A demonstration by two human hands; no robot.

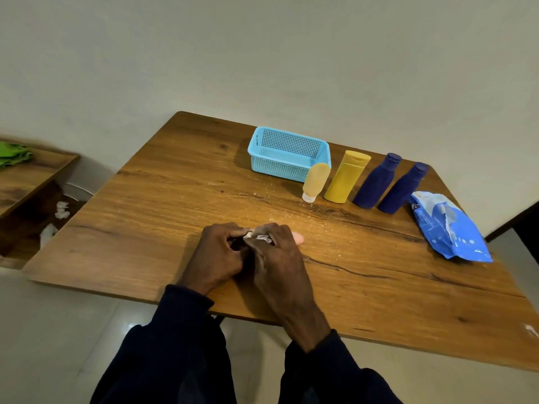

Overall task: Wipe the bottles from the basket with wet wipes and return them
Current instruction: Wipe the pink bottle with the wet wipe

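A light blue plastic basket (288, 153) stands empty at the back of the wooden table (163, 205). To its right stand a small tan tube (316, 182) on its cap, a yellow bottle (347, 176) and two dark blue bottles (376, 181) (403, 188). A blue wet wipe pack (449, 228) lies at the right, a wipe sticking out of its opening. Near the front edge my left hand (218, 255) and my right hand (277, 255) meet, both pinching a small crumpled white wipe (258, 237). A pale pinkish object (298, 237) peeks out past my right hand's fingers.
A lower wooden shelf (32, 176) with a green cloth (13, 156) stands at the left. Crumpled white wipes (61, 209) lie in the dark gap beside it. The wall runs close behind the table. Small wet specks dot the table's middle.
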